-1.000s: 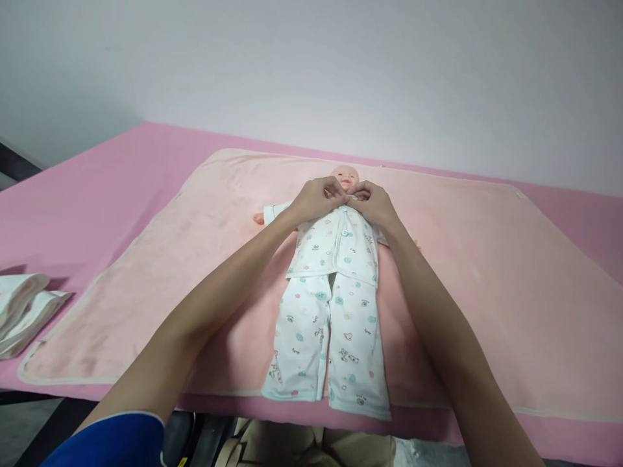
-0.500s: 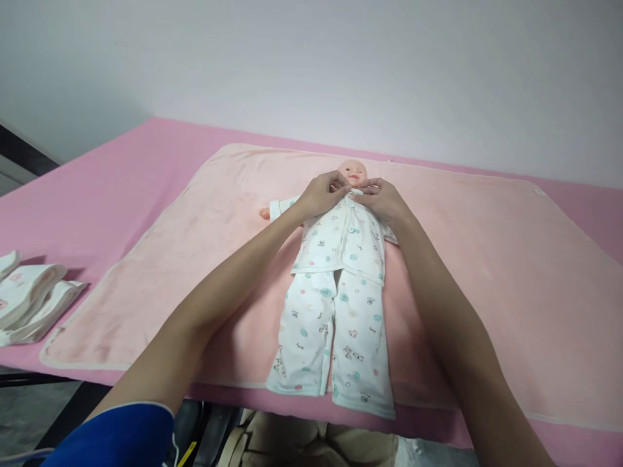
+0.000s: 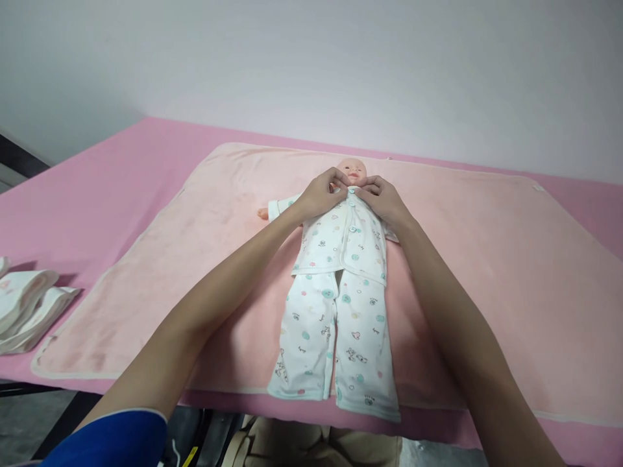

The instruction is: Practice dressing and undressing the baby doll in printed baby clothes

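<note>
A baby doll (image 3: 351, 168) lies on its back, its head toward the wall. It wears a white printed button-front top (image 3: 335, 237) and matching printed pants (image 3: 311, 337). At the neck of the top, my left hand (image 3: 324, 192) pinches one side of the collar with curled fingers. My right hand (image 3: 382, 198) pinches the other side, close to the doll's chin. Between the two hands the top button (image 3: 352, 191) shows, with more buttons down the front. One doll hand (image 3: 263, 213) sticks out of the sleeve on the left.
Beneath the doll spreads a peach blanket (image 3: 160, 272) over a pink-covered table (image 3: 97, 175). Folded white cloths (image 3: 34, 308) lie at the left edge. A pale wall (image 3: 341, 78) stands behind the table.
The fingers have drawn slightly apart at the collar, so the top button now shows between them. The view has shifted a little; the doll stays in place.
</note>
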Demonstrator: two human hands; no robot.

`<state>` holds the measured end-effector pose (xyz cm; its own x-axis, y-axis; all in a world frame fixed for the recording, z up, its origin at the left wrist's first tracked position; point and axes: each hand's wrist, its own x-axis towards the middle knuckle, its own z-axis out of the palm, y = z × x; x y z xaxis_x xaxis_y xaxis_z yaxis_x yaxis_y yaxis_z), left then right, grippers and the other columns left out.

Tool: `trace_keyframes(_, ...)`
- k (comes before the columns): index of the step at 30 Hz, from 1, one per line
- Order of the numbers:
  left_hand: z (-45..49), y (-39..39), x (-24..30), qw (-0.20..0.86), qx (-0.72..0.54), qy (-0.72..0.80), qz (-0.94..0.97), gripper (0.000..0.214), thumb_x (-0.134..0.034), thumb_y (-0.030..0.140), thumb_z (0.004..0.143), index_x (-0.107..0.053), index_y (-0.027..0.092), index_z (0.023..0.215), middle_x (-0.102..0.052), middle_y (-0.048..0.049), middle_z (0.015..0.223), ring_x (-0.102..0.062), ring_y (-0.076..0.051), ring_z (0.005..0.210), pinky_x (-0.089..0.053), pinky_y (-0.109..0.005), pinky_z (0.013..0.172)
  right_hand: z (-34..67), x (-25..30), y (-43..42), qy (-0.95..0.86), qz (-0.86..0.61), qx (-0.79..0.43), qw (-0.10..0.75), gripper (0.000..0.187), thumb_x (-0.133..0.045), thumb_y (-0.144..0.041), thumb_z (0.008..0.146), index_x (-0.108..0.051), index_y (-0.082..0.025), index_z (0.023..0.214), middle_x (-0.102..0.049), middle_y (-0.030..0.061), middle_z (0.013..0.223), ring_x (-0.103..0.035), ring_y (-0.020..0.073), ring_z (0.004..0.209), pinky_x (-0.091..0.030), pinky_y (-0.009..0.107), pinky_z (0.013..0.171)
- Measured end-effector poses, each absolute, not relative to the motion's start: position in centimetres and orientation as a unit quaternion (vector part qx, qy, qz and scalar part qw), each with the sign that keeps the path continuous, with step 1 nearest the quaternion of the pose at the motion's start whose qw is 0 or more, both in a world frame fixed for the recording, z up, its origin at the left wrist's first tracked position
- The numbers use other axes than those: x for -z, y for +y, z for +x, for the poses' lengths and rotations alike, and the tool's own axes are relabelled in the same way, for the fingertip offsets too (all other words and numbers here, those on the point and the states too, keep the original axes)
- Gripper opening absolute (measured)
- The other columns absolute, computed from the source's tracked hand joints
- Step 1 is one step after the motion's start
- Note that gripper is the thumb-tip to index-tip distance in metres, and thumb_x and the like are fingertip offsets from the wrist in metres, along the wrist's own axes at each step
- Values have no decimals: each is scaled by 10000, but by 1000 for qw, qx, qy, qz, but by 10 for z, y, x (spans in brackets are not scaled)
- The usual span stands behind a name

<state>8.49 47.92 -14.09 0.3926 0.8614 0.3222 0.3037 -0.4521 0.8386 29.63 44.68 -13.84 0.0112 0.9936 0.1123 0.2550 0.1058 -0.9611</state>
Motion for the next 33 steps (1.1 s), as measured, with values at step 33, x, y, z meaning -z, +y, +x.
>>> trace_keyframes(33,-107,493,157,342,-188,529,754,489,-735,393,730,-758,254,1198,-799,-73,1266,-747,-238,981,-567,-302,784,453,158,351,-634,-671,-262,281,369,-686,-336,921,-788,-229,1260,-815,121,1278,-761,274,1092,-610,415,950)
